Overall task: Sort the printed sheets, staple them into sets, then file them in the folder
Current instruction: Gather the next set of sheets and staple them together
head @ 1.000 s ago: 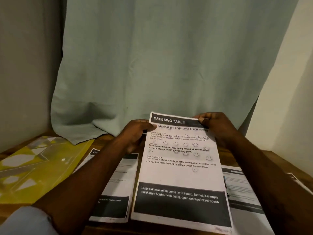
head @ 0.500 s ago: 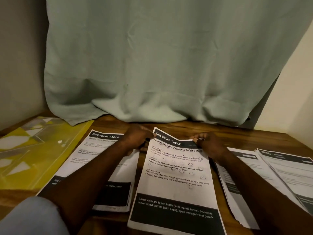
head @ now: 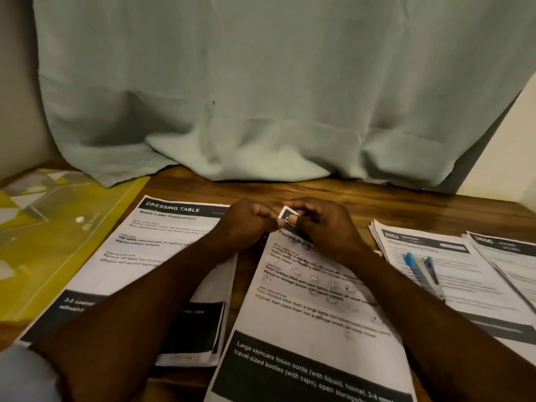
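My left hand point(head: 249, 224) and right hand point(head: 322, 227) both pinch the top corner of the lotion sheet point(head: 313, 323). The yellow folder point(head: 58, 242) lies far left of it.

A pale green curtain point(head: 261, 88) hangs across the back of the wooden table point(head: 377, 198), its hem bunched on the far edge and draped over the far left corner. Behind it stand a grey wall point(head: 17, 97) on the left and a cream wall point(head: 504, 146) at the right rear corner
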